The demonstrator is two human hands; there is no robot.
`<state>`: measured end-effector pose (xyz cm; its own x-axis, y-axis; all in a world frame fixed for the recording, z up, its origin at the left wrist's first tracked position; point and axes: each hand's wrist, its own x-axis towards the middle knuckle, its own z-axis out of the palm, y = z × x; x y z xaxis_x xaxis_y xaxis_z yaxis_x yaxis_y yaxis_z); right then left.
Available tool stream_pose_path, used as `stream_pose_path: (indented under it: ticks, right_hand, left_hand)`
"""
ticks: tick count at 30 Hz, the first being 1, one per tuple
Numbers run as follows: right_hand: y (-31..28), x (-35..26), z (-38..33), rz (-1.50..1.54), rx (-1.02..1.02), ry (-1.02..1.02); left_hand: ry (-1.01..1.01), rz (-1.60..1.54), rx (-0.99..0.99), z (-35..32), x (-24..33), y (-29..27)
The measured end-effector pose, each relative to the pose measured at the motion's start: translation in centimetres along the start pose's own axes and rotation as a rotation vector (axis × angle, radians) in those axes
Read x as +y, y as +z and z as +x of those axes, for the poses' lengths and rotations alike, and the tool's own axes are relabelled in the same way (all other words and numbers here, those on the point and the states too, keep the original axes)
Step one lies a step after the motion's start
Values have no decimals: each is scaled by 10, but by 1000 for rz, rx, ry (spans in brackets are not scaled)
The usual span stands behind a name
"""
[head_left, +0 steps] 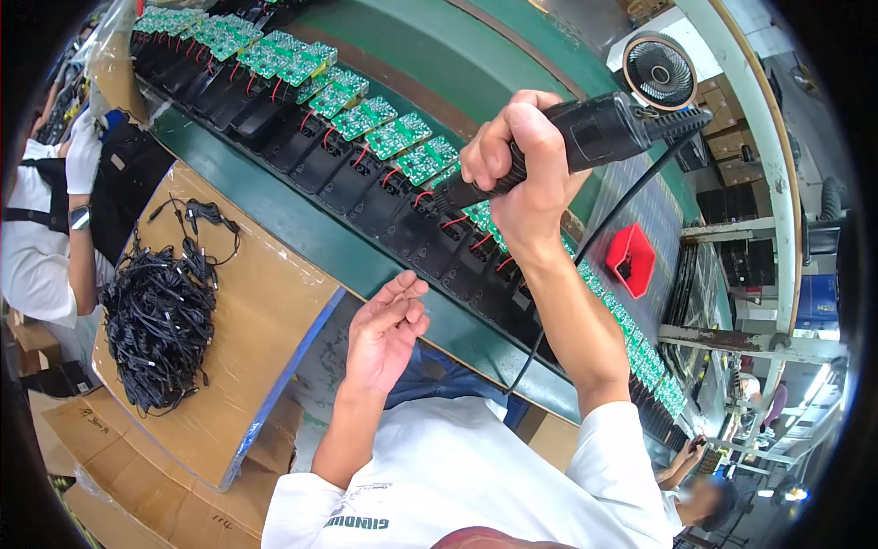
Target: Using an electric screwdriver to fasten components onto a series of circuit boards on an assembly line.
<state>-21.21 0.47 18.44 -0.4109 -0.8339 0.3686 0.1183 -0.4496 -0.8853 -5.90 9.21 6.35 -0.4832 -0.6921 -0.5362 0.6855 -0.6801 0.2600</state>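
Note:
My right hand [532, 169] is wrapped round a black electric screwdriver [593, 130], held at a slant over a long row of black plastic housings [377, 201]. Its narrower end points down left toward a housing beside the hand; I cannot tell whether it touches. Green circuit boards [397, 135] lie along the far side of the row, joined to the housings by short red wires [364, 154]. On the near side, my left hand [384, 331] hovers by the bench edge, palm up, fingers loosely bent and apart, with nothing visible in them.
A tangled heap of black cables [160, 329] lies on a cardboard-covered surface [274, 284] at left. A red bin [631, 260] sits at right, near a black cord [631, 194] and a small fan [659, 71]. A co-worker's gloved hand [83, 156] shows at far left.

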Motion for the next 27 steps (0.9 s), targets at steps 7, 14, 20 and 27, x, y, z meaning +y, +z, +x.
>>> stream_pose_path:
  ticks: [7, 14, 20, 27]
  right_hand:
    - [2, 14, 3, -66, -28, -6]
    - [3, 34, -6, -109, -159, -31]
    - [0, 38, -7, -120, -233, -49]
    - [5, 14, -9, -33, 4, 24]
  left_hand:
    - [63, 6, -137, 2, 5, -19]
    - [163, 94, -118, 7, 1, -29]
    - [270, 257, -168, 3, -1, -12]
    - [245, 340, -143, 1, -9, -12]
